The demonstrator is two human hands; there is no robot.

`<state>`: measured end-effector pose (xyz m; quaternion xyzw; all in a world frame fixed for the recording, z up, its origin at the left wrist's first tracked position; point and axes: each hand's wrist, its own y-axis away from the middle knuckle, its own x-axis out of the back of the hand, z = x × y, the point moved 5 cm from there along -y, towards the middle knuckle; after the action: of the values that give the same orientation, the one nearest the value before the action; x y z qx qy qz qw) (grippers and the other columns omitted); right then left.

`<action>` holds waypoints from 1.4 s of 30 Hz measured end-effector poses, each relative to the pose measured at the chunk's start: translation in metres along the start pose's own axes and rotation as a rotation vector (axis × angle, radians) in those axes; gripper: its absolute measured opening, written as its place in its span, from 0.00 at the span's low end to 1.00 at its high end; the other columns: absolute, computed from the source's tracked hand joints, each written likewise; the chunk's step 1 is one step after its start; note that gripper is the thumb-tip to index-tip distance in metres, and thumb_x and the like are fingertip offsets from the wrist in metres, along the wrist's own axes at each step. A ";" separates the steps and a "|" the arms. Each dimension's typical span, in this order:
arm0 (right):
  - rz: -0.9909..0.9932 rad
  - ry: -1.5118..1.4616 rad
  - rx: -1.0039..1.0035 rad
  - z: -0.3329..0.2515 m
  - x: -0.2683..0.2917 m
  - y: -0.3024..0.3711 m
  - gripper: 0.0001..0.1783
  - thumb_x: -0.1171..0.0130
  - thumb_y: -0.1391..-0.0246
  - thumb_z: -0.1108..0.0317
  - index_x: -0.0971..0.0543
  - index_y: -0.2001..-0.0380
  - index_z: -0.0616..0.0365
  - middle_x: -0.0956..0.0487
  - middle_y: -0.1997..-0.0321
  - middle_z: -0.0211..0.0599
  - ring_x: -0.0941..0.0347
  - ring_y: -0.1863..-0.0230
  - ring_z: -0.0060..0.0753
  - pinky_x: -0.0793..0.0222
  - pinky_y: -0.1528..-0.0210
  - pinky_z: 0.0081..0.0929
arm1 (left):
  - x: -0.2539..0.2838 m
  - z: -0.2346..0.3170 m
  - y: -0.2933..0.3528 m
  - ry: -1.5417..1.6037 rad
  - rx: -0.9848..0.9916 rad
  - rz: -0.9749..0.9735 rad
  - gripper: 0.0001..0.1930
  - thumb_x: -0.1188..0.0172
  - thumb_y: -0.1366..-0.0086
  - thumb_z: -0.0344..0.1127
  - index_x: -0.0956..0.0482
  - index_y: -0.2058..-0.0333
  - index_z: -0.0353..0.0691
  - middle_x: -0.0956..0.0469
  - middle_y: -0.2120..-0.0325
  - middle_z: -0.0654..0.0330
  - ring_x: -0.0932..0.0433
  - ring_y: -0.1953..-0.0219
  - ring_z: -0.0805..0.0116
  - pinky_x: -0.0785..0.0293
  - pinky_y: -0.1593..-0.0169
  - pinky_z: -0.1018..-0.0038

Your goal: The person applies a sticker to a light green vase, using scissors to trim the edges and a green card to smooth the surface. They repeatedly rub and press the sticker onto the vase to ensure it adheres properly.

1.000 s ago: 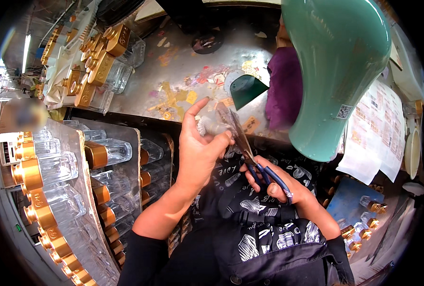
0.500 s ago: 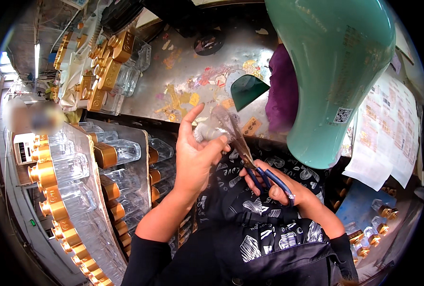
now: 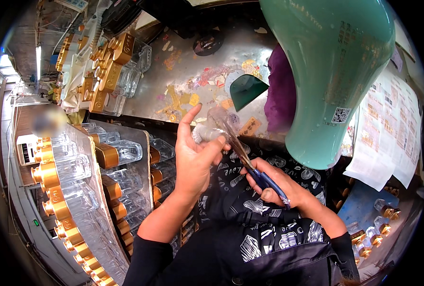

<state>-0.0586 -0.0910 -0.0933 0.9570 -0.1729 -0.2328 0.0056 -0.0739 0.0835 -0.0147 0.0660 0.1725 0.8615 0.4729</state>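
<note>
A small bundle of whitish, see-through film [image 3: 206, 134] is pinched between the thumb and fingers of my left hand [image 3: 193, 164], whose index finger sticks up. I cannot make out exactly what the bundle is. My right hand [image 3: 283, 183] grips a pair of scissors [image 3: 262, 180] by its blue handles. The handles lie close together, and the blades point up and left against the film's right side. Both hands are above my dark patterned apron [image 3: 255, 243], just in front of the workbench [image 3: 155, 90].
Bits of coloured stickers and a dark green scraper [image 3: 246, 91] lie on the bench. A large green vase-shaped bottle [image 3: 336, 71] and a purple cloth [image 3: 279, 97] stand at the right. Glass bottles with gold caps [image 3: 109, 155] line boards at the left. Printed sheets [image 3: 388, 128] hang far right.
The scissor handles have come together, closing the blades beside the film. My right hand has drawn its fingers in. The left hand holds almost the same place.
</note>
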 end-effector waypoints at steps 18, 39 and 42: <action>0.097 0.029 -0.059 -0.012 -0.001 0.002 0.33 0.30 0.46 0.56 0.33 0.46 0.63 0.32 0.68 0.26 0.35 0.68 0.16 0.33 0.63 0.20 | -0.002 -0.004 0.002 0.074 -0.054 0.007 0.37 0.42 0.37 0.19 0.48 0.32 0.37 0.24 0.65 0.55 0.22 0.69 0.73 0.31 0.75 0.83; -0.029 -0.078 0.041 -0.003 -0.006 0.000 0.45 0.41 0.46 0.34 0.37 0.43 0.63 0.32 0.65 0.29 0.35 0.65 0.24 0.35 0.59 0.25 | 0.003 -0.002 0.000 0.161 0.009 -0.063 0.38 0.41 0.39 0.21 0.46 0.31 0.40 0.22 0.65 0.58 0.22 0.68 0.73 0.33 0.74 0.83; -0.020 -0.070 0.035 -0.002 -0.006 0.000 0.46 0.42 0.47 0.32 0.37 0.43 0.63 0.32 0.65 0.29 0.35 0.65 0.24 0.35 0.59 0.25 | 0.004 -0.006 0.000 0.172 0.014 -0.078 0.38 0.41 0.39 0.21 0.46 0.31 0.40 0.21 0.64 0.58 0.22 0.67 0.72 0.33 0.74 0.83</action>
<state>-0.0630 -0.0894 -0.0883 0.9500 -0.1675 -0.2630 -0.0194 -0.0784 0.0856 -0.0208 -0.0116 0.2207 0.8439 0.4889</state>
